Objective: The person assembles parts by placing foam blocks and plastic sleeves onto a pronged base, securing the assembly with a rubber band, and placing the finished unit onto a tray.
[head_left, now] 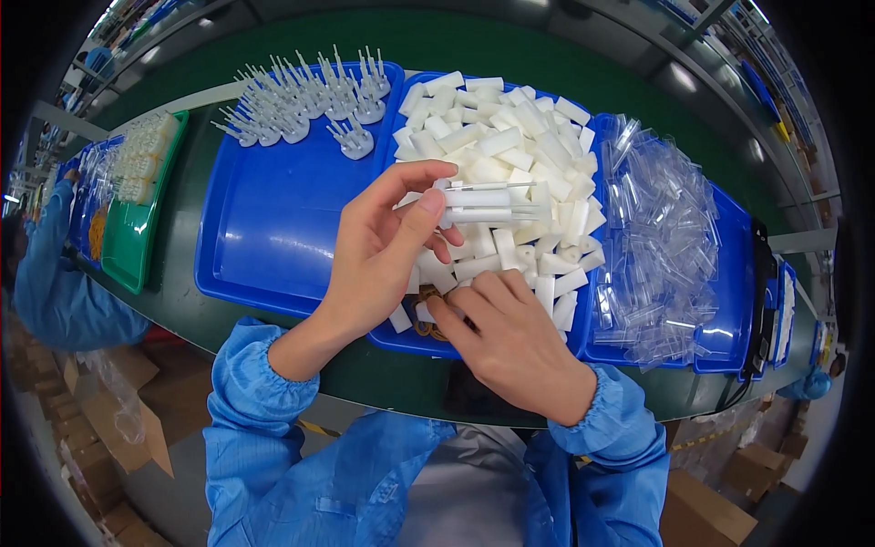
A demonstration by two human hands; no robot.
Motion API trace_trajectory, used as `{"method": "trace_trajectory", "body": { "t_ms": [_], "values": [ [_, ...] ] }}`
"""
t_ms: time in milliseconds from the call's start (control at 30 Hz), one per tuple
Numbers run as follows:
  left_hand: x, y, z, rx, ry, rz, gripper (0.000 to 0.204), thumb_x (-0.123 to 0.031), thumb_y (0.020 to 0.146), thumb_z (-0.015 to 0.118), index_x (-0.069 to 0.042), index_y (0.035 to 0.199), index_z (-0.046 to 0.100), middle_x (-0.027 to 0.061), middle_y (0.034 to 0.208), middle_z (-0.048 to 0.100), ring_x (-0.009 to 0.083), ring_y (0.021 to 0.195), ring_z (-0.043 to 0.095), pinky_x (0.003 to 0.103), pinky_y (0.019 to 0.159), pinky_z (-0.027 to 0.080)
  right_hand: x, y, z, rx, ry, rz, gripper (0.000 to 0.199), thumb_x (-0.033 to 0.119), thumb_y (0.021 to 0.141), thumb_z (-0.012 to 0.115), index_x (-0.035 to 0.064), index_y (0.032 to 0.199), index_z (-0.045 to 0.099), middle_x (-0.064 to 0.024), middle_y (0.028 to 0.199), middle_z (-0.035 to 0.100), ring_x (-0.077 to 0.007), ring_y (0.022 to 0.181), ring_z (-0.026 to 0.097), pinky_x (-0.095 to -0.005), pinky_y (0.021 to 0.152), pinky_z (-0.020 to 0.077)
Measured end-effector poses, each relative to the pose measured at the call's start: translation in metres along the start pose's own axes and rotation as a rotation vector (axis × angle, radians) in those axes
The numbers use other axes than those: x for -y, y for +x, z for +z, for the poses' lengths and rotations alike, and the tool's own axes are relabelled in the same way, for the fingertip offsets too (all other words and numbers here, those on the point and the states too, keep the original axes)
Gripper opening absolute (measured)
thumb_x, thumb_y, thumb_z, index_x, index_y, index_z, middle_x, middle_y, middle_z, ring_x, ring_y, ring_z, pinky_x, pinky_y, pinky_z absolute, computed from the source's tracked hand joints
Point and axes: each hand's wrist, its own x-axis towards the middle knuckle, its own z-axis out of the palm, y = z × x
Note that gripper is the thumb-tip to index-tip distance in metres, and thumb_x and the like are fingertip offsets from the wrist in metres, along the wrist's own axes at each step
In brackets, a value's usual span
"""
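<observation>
My left hand (369, 242) is closed around the base of a white plastic pronged part (445, 202), held sideways over the middle tray with its thin prongs pointing right. White sleeves (478, 215) sit around some of the prongs, and at least one prong is bare. Below it, my right hand (515, 342) reaches down with curled fingers into tan rubber bands (425, 330) at the near edge of the middle tray. Its fingertips are partly hidden, so what they pinch cannot be seen. White cylindrical sleeves (510, 137) are heaped behind both hands.
A blue tray (273, 228) at left bears several upright pronged parts (310, 91). To the right lie clear plastic tubes (652, 246) in another blue tray. A green tray (128, 242) stands far left, near a co-worker's blue sleeve (64, 283). Cardboard boxes (118, 401) lie below the table.
</observation>
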Motion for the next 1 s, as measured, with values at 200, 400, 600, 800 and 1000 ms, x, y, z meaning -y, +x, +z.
{"method": "trace_trajectory", "body": {
  "t_ms": [200,400,600,800,1000],
  "values": [
    [-0.002,0.000,-0.003,0.008,-0.012,-0.014,0.028,-0.016,0.101,0.057,0.001,0.123,0.057,0.0101,0.112,0.060,0.0131,0.084,0.064,0.026,0.065,0.052,-0.016,-0.019,-0.029,-0.279,0.449,0.150,0.028,0.001,0.079,0.073,0.0000,0.107,0.069,-0.0092,0.079,0.059,-0.0215,0.073,0.057,-0.0330,0.066,0.0452],
    [-0.001,-0.003,0.004,0.079,0.074,0.012,0.029,-0.007,0.098,0.058,0.002,0.126,0.057,0.0102,0.116,0.060,0.0125,0.091,0.062,0.026,0.073,0.054,-0.032,-0.042,-0.028,-0.581,0.782,0.603,0.011,-0.001,0.090,0.068,-0.0043,0.099,0.070,-0.0103,0.076,0.066,-0.0120,0.066,0.062,-0.0244,0.057,0.0455],
    [0.003,-0.004,0.006,0.135,0.181,0.084,0.034,0.000,0.093,0.060,0.002,0.127,0.056,0.0099,0.119,0.059,0.0138,0.097,0.061,0.028,0.083,0.053,-0.041,-0.048,-0.029,-0.612,1.092,0.705,0.018,0.004,0.098,0.060,-0.0040,0.113,0.065,-0.0107,0.085,0.069,-0.0094,0.067,0.062,-0.0225,0.058,0.0485],
    [0.005,-0.005,0.005,0.212,0.197,0.089,0.032,-0.001,0.093,0.062,0.002,0.125,0.057,0.0103,0.120,0.058,0.0165,0.105,0.062,0.030,0.089,0.053,-0.043,-0.048,-0.029,-0.651,1.189,0.709,0.019,0.011,0.101,0.058,-0.0039,0.111,0.063,-0.0141,0.086,0.072,-0.0116,0.062,0.065,-0.0244,0.056,0.0512],
    [0.010,-0.004,0.004,0.234,0.159,0.101,0.033,-0.002,0.093,0.065,0.002,0.124,0.057,0.0108,0.122,0.057,0.0174,0.106,0.063,0.031,0.089,0.053,-0.045,-0.048,-0.027,-0.694,1.220,0.711,0.019,0.012,0.100,0.060,-0.0044,0.110,0.063,-0.0135,0.083,0.071,-0.0117,0.062,0.063,-0.0249,0.056,0.0500]
  ]
}}
